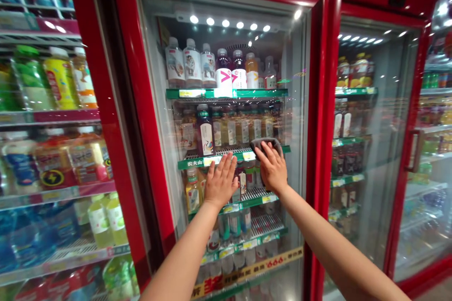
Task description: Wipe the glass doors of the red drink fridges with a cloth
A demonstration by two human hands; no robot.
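In the head view, a red-framed refrigerator with a glass door stands in front of me. My left hand is laid against the glass with its fingers stretched out and nothing in it. To its right, my right hand presses a dark grey cloth to the pane. Part of the cloth is hidden under the palm and fingers. Behind the glass are shelves of drink bottles, among them a dark bottle with a white label, up and left of my left hand.
On the left is an open rack with bottled drinks. A second red-framed fridge door with a handle stands at the right. A printed strip crosses the lower part of the middle door.
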